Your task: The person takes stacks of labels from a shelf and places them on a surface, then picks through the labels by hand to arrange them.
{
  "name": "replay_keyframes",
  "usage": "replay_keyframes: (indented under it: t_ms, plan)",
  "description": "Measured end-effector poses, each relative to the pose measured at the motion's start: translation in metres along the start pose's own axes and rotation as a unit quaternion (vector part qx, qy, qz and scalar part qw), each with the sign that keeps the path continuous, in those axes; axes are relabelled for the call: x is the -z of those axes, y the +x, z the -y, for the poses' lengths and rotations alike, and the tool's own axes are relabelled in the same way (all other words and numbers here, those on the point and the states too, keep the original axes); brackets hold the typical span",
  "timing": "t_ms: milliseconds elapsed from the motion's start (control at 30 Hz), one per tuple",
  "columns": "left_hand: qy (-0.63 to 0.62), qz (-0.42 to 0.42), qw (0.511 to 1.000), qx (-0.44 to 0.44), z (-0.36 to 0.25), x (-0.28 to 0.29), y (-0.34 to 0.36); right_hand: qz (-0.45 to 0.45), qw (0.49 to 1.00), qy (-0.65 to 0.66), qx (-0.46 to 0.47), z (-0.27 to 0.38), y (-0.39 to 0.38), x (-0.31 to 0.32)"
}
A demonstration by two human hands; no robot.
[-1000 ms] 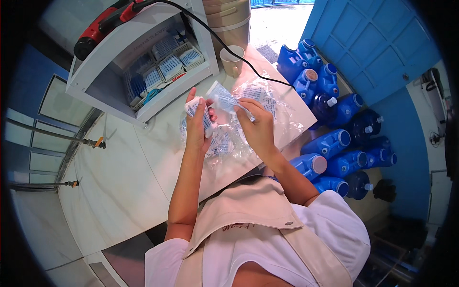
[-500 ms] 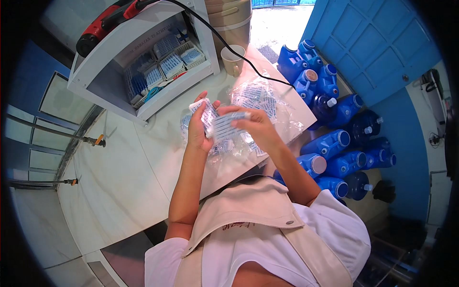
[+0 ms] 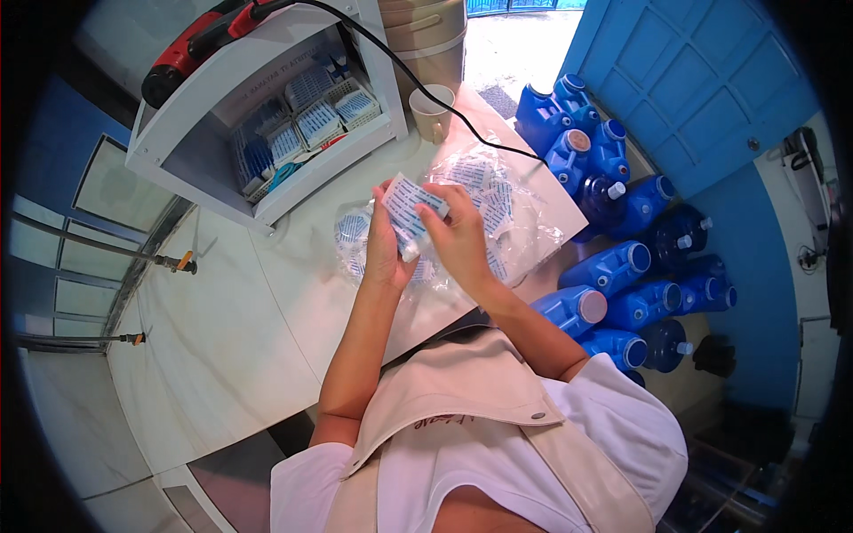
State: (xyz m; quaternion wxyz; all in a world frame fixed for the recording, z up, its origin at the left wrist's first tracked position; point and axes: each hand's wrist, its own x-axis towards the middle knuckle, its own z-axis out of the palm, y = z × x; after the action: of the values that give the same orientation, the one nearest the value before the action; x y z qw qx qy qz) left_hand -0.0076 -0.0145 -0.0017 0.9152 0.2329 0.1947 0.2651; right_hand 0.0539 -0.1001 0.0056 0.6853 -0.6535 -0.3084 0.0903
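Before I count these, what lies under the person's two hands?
Clear plastic and loose blue-printed packets show around the left hand and right hand, on the white counter. Directly beneath, the hands and held packets block the view.

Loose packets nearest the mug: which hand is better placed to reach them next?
Probably the right hand: it is closer to the loose packets. The left hand sits farther off to the left. Both are gripping the held packets, so the right would need to let go first.
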Motion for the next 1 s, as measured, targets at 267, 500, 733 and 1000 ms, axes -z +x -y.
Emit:
replay_keyframes:
  t_ms: [267,500,733,1000]
  plan:
    - [0.015,0.025,0.997,-0.067,0.003,-0.012,-0.008,-0.008,0.985,-0.16,0.071,-0.004,-0.005,-0.012]
    - [0.004,-0.047,0.998,-0.034,-0.006,0.007,0.007,0.01,0.981,-0.126,0.147,-0.009,0.0,-0.006]
    - [0.005,-0.168,0.986,-0.017,-0.027,0.001,0.006,0.17,0.936,-0.15,0.271,-0.016,-0.012,-0.019]
    - [0.03,-0.121,0.989,-0.081,-0.05,0.012,0.006,0.145,0.948,-0.157,0.237,-0.011,0.005,-0.06]
